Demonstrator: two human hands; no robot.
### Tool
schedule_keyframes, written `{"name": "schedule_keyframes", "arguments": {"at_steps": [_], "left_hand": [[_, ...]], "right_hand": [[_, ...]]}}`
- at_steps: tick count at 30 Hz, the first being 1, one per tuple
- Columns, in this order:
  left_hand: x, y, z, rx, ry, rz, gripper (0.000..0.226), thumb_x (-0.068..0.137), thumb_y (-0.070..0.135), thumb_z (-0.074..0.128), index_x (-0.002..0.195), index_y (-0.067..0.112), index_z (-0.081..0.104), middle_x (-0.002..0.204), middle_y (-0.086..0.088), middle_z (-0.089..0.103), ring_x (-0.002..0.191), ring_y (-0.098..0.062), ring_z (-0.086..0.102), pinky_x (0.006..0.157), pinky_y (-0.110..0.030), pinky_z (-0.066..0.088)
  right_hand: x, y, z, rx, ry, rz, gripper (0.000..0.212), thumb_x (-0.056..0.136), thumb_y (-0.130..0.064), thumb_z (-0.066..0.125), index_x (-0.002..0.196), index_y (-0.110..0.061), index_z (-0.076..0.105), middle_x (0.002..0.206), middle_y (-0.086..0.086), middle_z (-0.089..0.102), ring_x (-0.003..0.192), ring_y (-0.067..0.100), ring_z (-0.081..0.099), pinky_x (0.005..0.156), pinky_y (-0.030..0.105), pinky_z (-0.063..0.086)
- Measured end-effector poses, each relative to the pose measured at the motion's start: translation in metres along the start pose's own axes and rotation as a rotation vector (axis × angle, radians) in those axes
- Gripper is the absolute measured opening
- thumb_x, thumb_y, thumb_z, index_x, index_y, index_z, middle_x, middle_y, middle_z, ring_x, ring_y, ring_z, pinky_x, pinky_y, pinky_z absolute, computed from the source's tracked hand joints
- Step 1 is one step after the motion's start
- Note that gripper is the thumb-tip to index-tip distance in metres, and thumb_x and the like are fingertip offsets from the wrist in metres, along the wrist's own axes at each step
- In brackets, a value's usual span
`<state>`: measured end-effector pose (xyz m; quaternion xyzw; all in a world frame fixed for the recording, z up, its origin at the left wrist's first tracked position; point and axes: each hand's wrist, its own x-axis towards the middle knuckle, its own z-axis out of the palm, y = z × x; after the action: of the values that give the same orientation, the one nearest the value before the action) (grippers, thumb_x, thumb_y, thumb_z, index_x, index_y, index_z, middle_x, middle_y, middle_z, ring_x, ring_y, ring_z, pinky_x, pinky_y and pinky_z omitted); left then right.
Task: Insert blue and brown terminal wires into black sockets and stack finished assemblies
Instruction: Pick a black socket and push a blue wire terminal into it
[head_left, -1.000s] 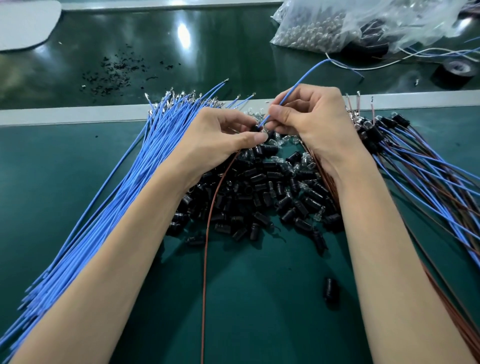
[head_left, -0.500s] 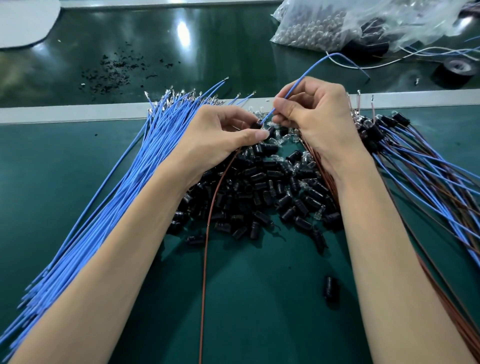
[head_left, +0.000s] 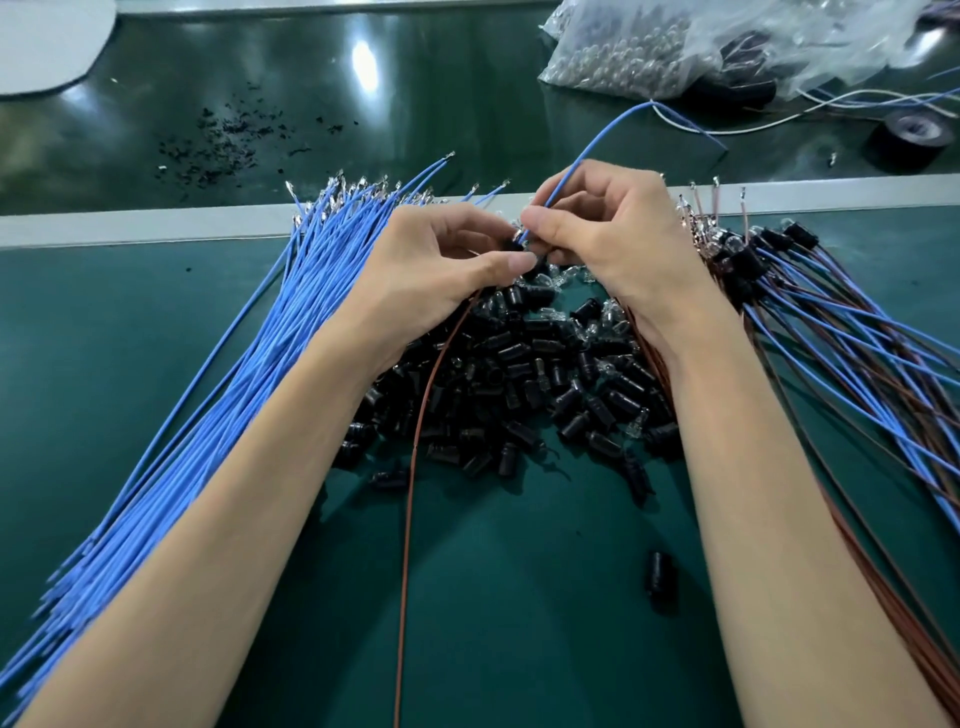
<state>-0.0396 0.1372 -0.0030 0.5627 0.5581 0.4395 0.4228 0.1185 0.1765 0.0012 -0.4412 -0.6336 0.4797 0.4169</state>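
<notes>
Head-camera view over a green workbench (head_left: 156, 364): left hand (head_left: 441, 265) pinches a black socket (head_left: 514, 244) trailing a brown wire (head_left: 415, 441) while right hand (head_left: 613, 234) pinches a blue wire (head_left: 582, 161) at it, above the loose socket pile (head_left: 519, 384).

left hand (head_left: 447, 270): pinches socket | right hand (head_left: 613, 244): pinches blue wire (head_left: 582, 161) at socket

Dark green matte work surface (head_left: 78, 374), crossed by pale grey rail (head_left: 130, 226); beyond, glossy dark green belt (head_left: 457, 104) reflecting overhead light (head_left: 363, 60).
</notes>
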Motion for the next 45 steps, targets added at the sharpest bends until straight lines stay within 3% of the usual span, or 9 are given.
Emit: {"name": "schedule_keyframes", "arguments": {"at_steps": [7,15,20,24,33,37,42,45], "left_hand": [[0.0003,0.0026,0.0014,0.056,0.015,0.022,0.027,0.072,0.013,0.082,0.094,0.016,0.067,0.080,0.002,0.071,0.068,-0.004,0.065,0.073,-0.020,0.055],[-0.0004,0.0014,-0.0006,0.114,-0.039,-0.014,0.014,0.077,0.017,0.079,0.088,0.018,0.070,0.079,-0.002,0.072,0.071,-0.010,0.064,0.082,-0.031,0.054],[0.0002,0.0016,-0.0004,0.132,-0.093,-0.033,0.010,0.086,0.015,0.071,0.095,0.016,0.071,0.082,-0.007,0.072,0.071,-0.008,0.065,0.082,-0.026,0.052],[0.0003,0.0016,0.0019,0.028,-0.072,-0.045,0.007,0.089,0.013,0.066,0.091,0.008,0.070,0.077,-0.006,0.070,0.065,-0.009,0.065,0.069,-0.016,0.051],[0.0022,0.0012,0.0034,-0.206,-0.027,-0.083,0.009,0.089,0.009,0.063,0.084,0.008,0.070,0.072,0.000,0.071,0.069,-0.014,0.067,0.082,-0.029,0.056],[0.0011,0.0021,0.0054,-0.277,-0.023,-0.086,0.009,0.090,0.007,0.061,0.086,0.007,0.070,0.071,-0.001,0.071,0.068,-0.012,0.068,0.071,-0.020,0.055],[0.0006,0.0028,0.0045,-0.271,-0.047,-0.088,0.010,0.090,0.012,0.062,0.084,0.012,0.071,0.073,0.001,0.071,0.069,-0.011,0.068,0.077,-0.023,0.054],[0.0000,0.0034,0.0038,-0.266,-0.048,-0.096,0.005,0.087,0.015,0.065,0.086,0.013,0.070,0.073,0.002,0.071,0.069,-0.011,0.068,0.072,-0.018,0.051]], "right_hand": [[-0.0010,0.0008,-0.0024,-0.044,-0.034,-0.019,0.016,0.078,-0.007,0.078,0.075,-0.019,0.067,0.061,-0.008,0.068,0.059,0.003,0.063,0.060,0.015,0.047],[0.0002,0.0006,-0.0025,-0.064,0.090,-0.043,0.017,0.080,-0.006,0.074,0.074,-0.020,0.065,0.066,-0.003,0.065,0.063,0.011,0.059,0.068,0.030,0.052],[0.0016,-0.0012,-0.0086,0.069,0.175,-0.011,0.017,0.082,-0.003,0.073,0.075,-0.016,0.064,0.064,-0.006,0.065,0.061,0.007,0.059,0.063,0.020,0.050],[-0.0008,-0.0031,-0.0071,0.146,0.086,0.003,0.013,0.083,-0.002,0.071,0.078,-0.012,0.064,0.062,-0.005,0.067,0.059,0.006,0.062,0.060,0.017,0.050],[-0.0019,-0.0034,-0.0071,0.206,0.066,0.008,0.013,0.091,-0.004,0.063,0.080,-0.011,0.061,0.063,-0.004,0.070,0.059,0.006,0.066,0.060,0.016,0.052],[-0.0024,-0.0046,-0.0044,0.215,0.056,-0.015,0.014,0.090,-0.004,0.064,0.079,-0.011,0.062,0.063,-0.004,0.070,0.060,0.006,0.066,0.060,0.016,0.052],[-0.0014,-0.0031,-0.0006,0.153,0.036,-0.033,0.012,0.089,-0.004,0.066,0.079,-0.012,0.063,0.064,-0.004,0.070,0.060,0.008,0.066,0.061,0.018,0.053],[-0.0016,-0.0012,-0.0005,0.129,0.013,-0.034,0.011,0.088,-0.006,0.067,0.080,-0.012,0.064,0.062,-0.005,0.070,0.058,0.006,0.065,0.063,0.020,0.055]]}}
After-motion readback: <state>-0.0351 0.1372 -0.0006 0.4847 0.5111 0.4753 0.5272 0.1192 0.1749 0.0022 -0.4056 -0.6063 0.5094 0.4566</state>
